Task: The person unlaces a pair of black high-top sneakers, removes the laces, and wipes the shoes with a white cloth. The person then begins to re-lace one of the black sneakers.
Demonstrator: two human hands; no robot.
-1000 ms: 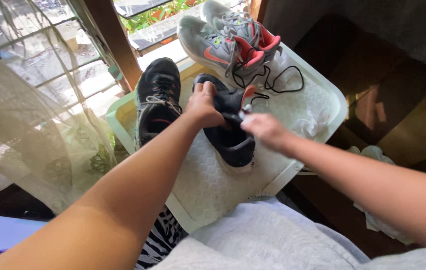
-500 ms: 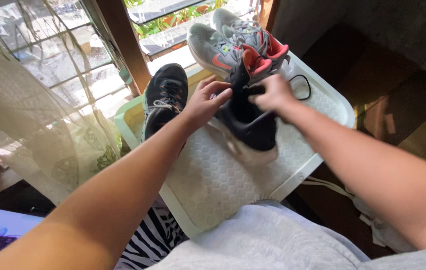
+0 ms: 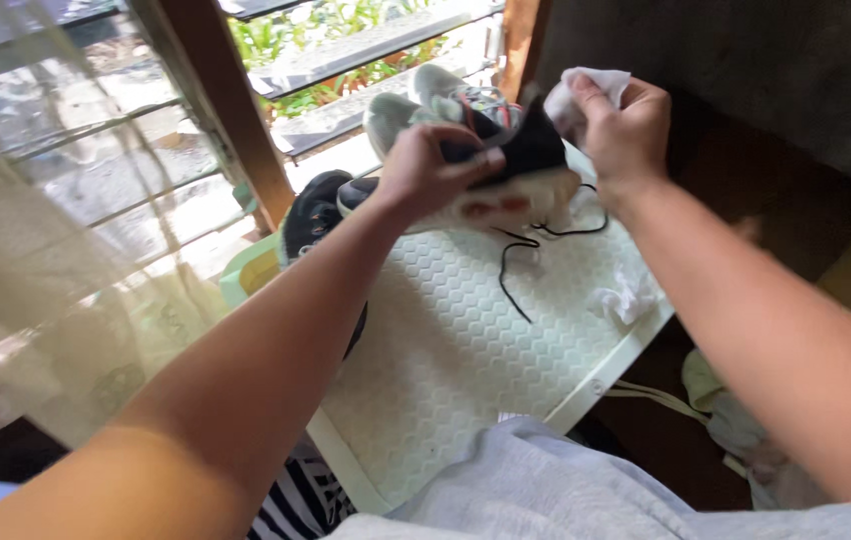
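Note:
My left hand [image 3: 433, 165] grips a black shoe [image 3: 524, 160] with a white sole and holds it up sideways above the pale green tray [image 3: 466, 340]. A black lace hangs from the shoe down to the tray. My right hand [image 3: 626, 125] holds a crumpled white cloth [image 3: 586, 90] against the shoe's heel end. The second black shoe [image 3: 311, 215] lies at the tray's far left corner, partly hidden by my left forearm.
Grey shoes with red lining [image 3: 426, 100] sit at the tray's far edge behind my hands. Crumpled white tissue [image 3: 621, 300] lies on the tray's right side. A sheer curtain [image 3: 46, 300] and window bars stand to the left. Cloth [image 3: 736, 425] lies on the dark floor at the right.
Both hands have lifted the black shoe off the tray and turned it on its side. My right hand now presses a white cloth to the heel. The view tilted upward.

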